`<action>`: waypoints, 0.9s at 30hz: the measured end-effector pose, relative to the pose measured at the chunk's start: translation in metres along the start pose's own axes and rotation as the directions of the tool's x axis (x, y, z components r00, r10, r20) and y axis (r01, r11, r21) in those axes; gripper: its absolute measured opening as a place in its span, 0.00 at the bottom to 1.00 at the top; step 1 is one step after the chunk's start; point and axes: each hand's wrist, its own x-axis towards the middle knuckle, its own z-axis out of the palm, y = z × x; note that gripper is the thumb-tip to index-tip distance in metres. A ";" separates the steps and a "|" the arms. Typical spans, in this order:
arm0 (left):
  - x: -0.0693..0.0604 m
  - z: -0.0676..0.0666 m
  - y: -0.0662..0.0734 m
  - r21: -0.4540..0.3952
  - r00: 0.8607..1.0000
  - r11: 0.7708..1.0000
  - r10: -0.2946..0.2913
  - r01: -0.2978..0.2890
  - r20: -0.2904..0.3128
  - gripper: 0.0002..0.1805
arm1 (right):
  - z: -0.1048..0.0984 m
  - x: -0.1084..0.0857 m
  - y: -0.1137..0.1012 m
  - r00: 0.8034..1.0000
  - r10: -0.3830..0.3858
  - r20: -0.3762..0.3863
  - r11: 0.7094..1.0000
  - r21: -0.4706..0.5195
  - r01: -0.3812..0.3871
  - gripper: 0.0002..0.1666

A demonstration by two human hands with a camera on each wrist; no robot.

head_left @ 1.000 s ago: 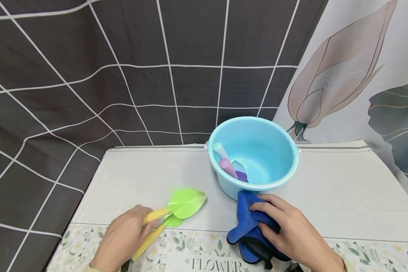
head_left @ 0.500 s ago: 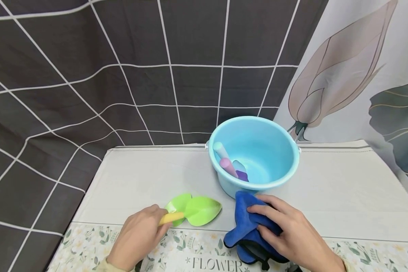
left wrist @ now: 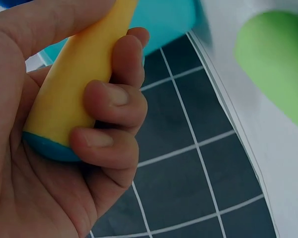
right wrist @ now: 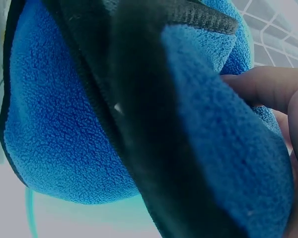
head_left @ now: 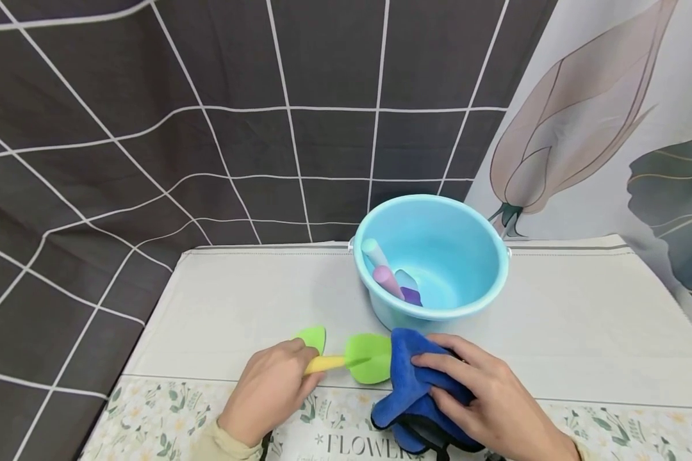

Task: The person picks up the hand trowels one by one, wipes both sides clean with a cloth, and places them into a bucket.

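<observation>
Where the floral strip (head_left: 179, 416) of the tablecloth (head_left: 236, 294) runs, well in front of the bucket (head_left: 432, 224), the two hands are apart. The right hand (head_left: 484, 390), directly in front of the bucket, grips a blue fleecy cloth (head_left: 406, 384) with black edging. To the front left of the bucket, the left hand (head_left: 273, 387) has its fingers curled round the yellow handle (head_left: 325, 363) of a green trowel (head_left: 366, 358), whose blade points toward the cloth; its tip is hidden there, and whether it lies inside or behind cannot be told. A second green blade (head_left: 314, 335) shows beyond that hand, left of the bucket. Inside the bucket, a pale aqua handle (head_left: 375, 253) and a pink handle (head_left: 386, 280) lean along its left side, by a purple piece (head_left: 411, 296). Behind the bucket hangs a dark grid curtain (head_left: 334, 147); a flower-printed curtain (head_left: 588, 128) hangs behind to its right.
</observation>
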 end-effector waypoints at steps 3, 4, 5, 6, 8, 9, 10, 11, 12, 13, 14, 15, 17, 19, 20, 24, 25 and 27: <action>0.005 0.002 0.005 -0.019 0.999 1.000 0.018 -0.018 0.030 0.10 | 0.002 0.000 -0.002 1.000 -0.001 0.006 1.000 0.005 0.001 0.25; 0.006 0.003 0.007 -0.026 0.999 0.999 0.025 -0.024 0.040 0.10 | 0.002 0.000 -0.002 1.000 -0.002 0.010 1.000 0.003 0.002 0.26; 0.008 0.004 0.009 -0.033 0.998 0.999 0.031 -0.029 0.051 0.11 | 0.003 0.000 -0.003 1.000 -0.002 0.017 1.000 0.002 0.002 0.27; 0.009 0.005 0.010 -0.038 0.998 0.999 0.034 -0.032 0.059 0.11 | 0.003 0.000 -0.004 1.000 -0.003 0.024 1.000 -0.001 0.003 0.27; 0.011 0.007 0.013 -0.042 0.997 0.998 0.041 -0.039 0.065 0.12 | 0.004 0.000 -0.005 0.999 -0.004 0.033 1.000 -0.005 0.004 0.31; 0.012 0.007 0.015 -0.041 0.997 0.998 0.042 -0.040 0.063 0.12 | 0.005 0.000 -0.005 0.999 -0.007 0.036 1.000 -0.010 0.007 0.31; 0.013 0.008 0.016 -0.039 0.997 0.998 0.043 -0.041 0.060 0.12 | 0.006 0.000 -0.006 0.999 -0.011 0.034 1.000 -0.011 0.012 0.32; 0.013 0.009 0.017 -0.039 0.997 0.998 0.043 -0.041 0.058 0.12 | 0.006 0.000 -0.006 0.999 -0.017 0.032 1.000 -0.015 0.018 0.30; 0.014 0.010 0.018 -0.039 0.998 0.998 0.042 -0.040 0.056 0.12 | 0.007 -0.001 -0.006 0.999 -0.023 0.028 0.999 -0.021 0.024 0.28; 0.015 0.010 0.019 -0.039 0.998 0.998 0.044 -0.042 0.055 0.12 | 0.007 -0.001 -0.006 0.999 -0.026 0.025 0.999 -0.022 0.026 0.26; 0.016 0.011 0.020 -0.038 0.997 0.998 0.048 -0.046 0.053 0.12 | 0.008 -0.001 -0.005 0.999 -0.033 0.018 0.999 -0.024 0.033 0.23; 0.016 0.012 0.021 -0.036 0.997 0.998 0.053 -0.051 0.053 0.12 | 0.009 0.000 -0.005 0.999 -0.038 0.013 0.999 -0.028 0.039 0.20; 0.018 0.013 0.024 -0.035 0.997 0.998 0.061 -0.059 0.056 0.12 | 0.010 0.000 -0.005 0.999 -0.046 0.004 0.998 -0.034 0.046 0.19; 0.020 0.014 0.025 -0.029 0.996 0.997 0.070 -0.068 0.057 0.12 | 0.011 0.000 -0.005 0.999 -0.047 0.002 0.998 -0.037 0.047 0.20; 0.020 0.015 0.026 -0.027 0.996 0.997 0.072 -0.070 0.060 0.12 | 0.012 0.000 -0.005 0.999 -0.050 0.000 0.998 -0.041 0.050 0.20; 0.022 0.015 0.029 -0.028 0.994 0.997 0.079 -0.077 0.074 0.12 | 0.014 0.001 -0.005 0.998 -0.061 0.001 0.996 -0.064 0.061 0.22; 0.023 0.015 0.029 -0.026 0.994 0.996 0.083 -0.081 0.076 0.12 | 0.015 0.001 -0.005 0.998 -0.061 0.006 0.996 -0.071 0.061 0.22; 0.023 0.015 0.030 -0.022 0.992 0.995 0.097 -0.096 0.078 0.11 | 0.016 0.001 -0.005 0.998 -0.052 0.026 0.996 -0.077 0.054 0.20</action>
